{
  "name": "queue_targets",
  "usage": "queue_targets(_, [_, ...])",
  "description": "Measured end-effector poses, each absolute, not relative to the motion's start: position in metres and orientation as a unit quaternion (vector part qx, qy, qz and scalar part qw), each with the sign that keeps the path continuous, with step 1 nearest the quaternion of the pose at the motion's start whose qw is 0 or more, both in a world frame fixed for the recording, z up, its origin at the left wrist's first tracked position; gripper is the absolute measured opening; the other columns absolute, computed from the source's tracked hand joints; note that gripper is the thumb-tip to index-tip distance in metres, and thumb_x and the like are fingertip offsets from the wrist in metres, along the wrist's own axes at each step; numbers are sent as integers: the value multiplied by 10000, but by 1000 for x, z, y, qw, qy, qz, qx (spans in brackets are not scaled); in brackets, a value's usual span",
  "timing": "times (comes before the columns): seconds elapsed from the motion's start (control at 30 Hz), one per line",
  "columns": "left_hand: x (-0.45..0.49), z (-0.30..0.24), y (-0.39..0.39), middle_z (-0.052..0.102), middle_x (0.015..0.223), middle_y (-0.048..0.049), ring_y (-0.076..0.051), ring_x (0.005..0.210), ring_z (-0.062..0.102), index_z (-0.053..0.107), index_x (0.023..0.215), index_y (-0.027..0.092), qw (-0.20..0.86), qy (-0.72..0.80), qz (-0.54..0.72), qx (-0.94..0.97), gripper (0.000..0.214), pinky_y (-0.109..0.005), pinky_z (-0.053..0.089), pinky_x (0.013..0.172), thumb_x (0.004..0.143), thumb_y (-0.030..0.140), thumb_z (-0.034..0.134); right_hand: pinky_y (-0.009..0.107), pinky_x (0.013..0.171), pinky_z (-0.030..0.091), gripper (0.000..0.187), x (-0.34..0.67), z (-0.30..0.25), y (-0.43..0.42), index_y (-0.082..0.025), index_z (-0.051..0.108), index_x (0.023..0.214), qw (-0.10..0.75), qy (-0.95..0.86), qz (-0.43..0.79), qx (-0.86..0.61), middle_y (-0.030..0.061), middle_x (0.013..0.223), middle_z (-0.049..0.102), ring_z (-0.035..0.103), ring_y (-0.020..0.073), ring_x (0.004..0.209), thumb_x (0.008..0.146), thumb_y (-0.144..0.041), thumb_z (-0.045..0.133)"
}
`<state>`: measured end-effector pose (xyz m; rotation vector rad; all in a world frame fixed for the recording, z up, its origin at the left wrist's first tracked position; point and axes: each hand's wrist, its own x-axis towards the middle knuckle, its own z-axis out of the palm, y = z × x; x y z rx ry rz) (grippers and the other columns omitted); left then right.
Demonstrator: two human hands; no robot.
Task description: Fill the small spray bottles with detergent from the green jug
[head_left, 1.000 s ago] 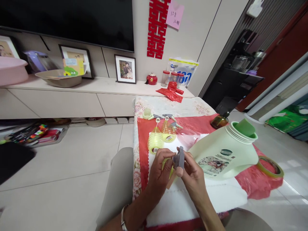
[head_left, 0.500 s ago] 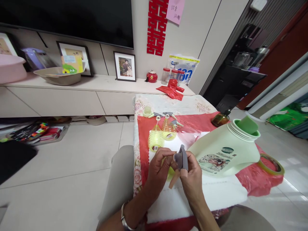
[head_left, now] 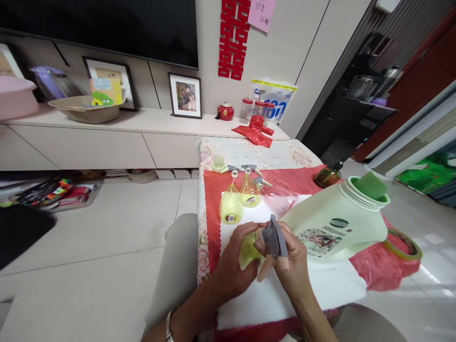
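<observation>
Taking the hands as the centre of the clock, the left hand (head_left: 231,266) is curled around a translucent yellow spray bottle (head_left: 248,250), its thumb and fingers closing near the neck. The right hand (head_left: 295,261) pinches the grey trigger sprayer head (head_left: 276,238), which sits at the bottle's mouth with its peach nozzle and lever pointing toward 5 and 6 o'clock; whether the thread is engaged cannot be told. The bottle is tilted, above a white towel (head_left: 327,285) that lies on a red sheet (head_left: 213,199), itself over a floral tablecloth (head_left: 281,151).

At 11 o'clock two yellow ribbed bottles (head_left: 231,209) stand close together, with loose grey sprayer heads (head_left: 261,181) just beyond. Between 2 and 3 o'clock leans a pale green detergent jug (head_left: 322,221), a green cap (head_left: 370,186) in its mouth. A roll of tape (head_left: 415,249) lies at 3 o'clock, and an amber pump bottle (head_left: 326,177) between 1 and 2.

Farther off, a long white cabinet (head_left: 117,145) runs from 9 to 12 o'clock, bearing a tan basin (head_left: 96,115) at 10 and a framed photograph (head_left: 185,97) at 11. A dark television (head_left: 107,26) hangs above. Red double-happiness paper (head_left: 234,40) decorates the wall near 12. Pale floor tiles (head_left: 117,232) spread out at 9 o'clock.
</observation>
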<state>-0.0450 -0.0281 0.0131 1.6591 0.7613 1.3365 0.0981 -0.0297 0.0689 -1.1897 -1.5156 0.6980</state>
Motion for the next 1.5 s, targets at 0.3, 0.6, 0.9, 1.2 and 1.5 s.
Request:
queue_targets(0.3, [-40,0,-26,434,1468,-168,-348,1385,419,284,1524,281,359,334,500,714,768,-602,380,1133,866,225,676,284,663,482,159,103,101,-22,-240,727,773,396,-730,239,-503,9,801,668,616,178,749,727,-122,631])
queue_targets(0.6, [-38,5,-31,519,1411,-123,-329,1305,510,311,1517,360,315,323,554,700,801,-548,445,1089,839,123,664,286,559,391,55,95,85,-27,-231,535,716,412,-703,118,-568,2,713,549,509,173,648,704,-197,577])
queue_targets(0.9, [-36,7,-29,520,1388,-127,-278,1304,502,308,1500,283,274,335,548,715,697,-511,463,1085,885,106,584,305,765,475,178,104,89,-38,-236,653,1039,408,-741,186,-499,52,1006,663,613,199,917,917,-195,529])
queue_targets(1.2, [-39,5,-27,504,1400,-139,-298,1315,489,300,1498,258,281,342,532,722,736,-538,464,1092,838,92,579,288,768,482,134,94,69,-35,-239,682,1012,482,-692,169,-510,21,963,665,622,178,902,903,-244,605])
queue_targets(1.5, [-38,3,-31,476,1444,-107,-306,1354,471,240,1537,327,298,348,528,715,813,-551,444,1116,835,77,563,335,772,486,86,90,58,-34,-236,675,913,523,-644,184,-527,19,904,655,614,208,874,829,-229,656])
